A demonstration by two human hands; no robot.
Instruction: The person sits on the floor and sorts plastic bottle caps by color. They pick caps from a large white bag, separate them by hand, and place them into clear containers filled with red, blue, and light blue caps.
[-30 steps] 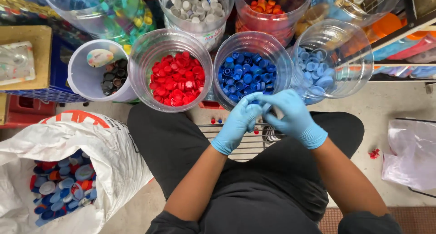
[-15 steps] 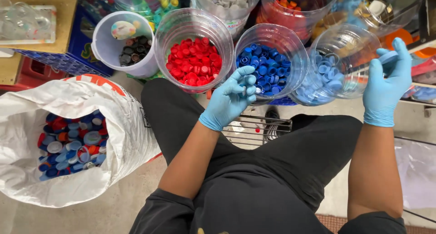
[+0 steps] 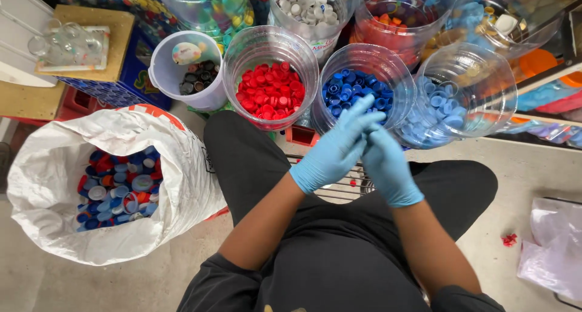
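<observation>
Since half a second earlier, the right hand [image 3: 388,166] has been brought down from the upper right of the frame, where it was raised open, and is now pressed against the left hand [image 3: 336,148] at the centre of the frame. The view has also shifted, so the white bag sits lower left than before.

In the head view, both hands are seen in light blue gloves, touching each other just below the jar of dark blue caps [image 3: 351,91]. The left fingers are laid over the right; whether anything is held in either grip cannot be told.

Beside that jar, a jar of red caps [image 3: 271,89] is seen to its left and a tilted jar of pale blue caps [image 3: 448,106] to its right. A white tub of dark caps [image 3: 193,79] stands further left. At lower left, an open white bag [image 3: 176,166] of mixed caps rests on the floor. A wire rack [image 3: 339,188] is partly hidden under the hands and the dark trousers.
</observation>
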